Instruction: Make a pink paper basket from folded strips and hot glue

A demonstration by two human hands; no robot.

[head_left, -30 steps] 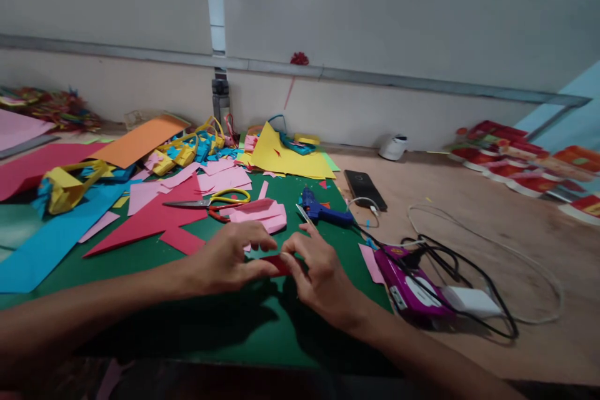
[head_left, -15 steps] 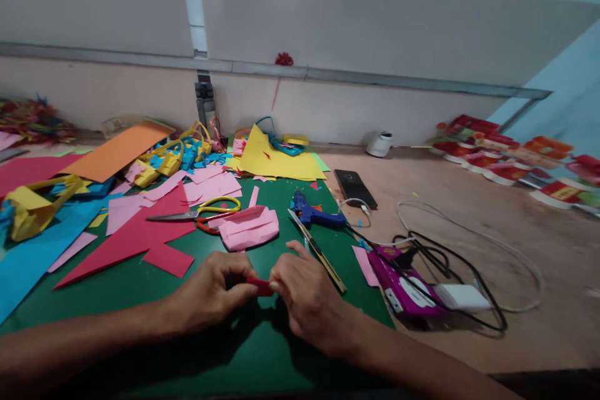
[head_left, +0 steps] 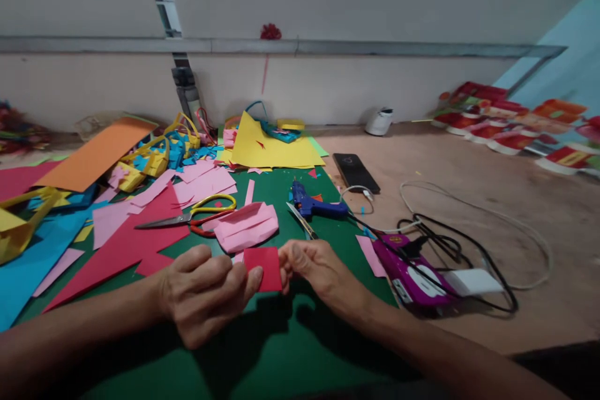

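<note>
A small red piece of paper is held up over the green mat, its flat side facing me. My left hand pinches its left side, thumb on the front. At its right edge my right hand grips it between thumb and fingers; some of those fingertips are hidden behind the paper. Just beyond lies a folded pink paper piece, beside scissors with yellow and red handles. A cutter knife lies past my right hand, partly covered by it, near a blue glue gun.
Red paper, blue paper and pink scraps spread over the left side. Yellow sheets lie at the back. To the right are a phone, a purple power box and tangled cables.
The red paper, seen edge-on between my hands before, is now turned flat toward me. My fingers have shifted on it, and the camera view has moved slightly.
</note>
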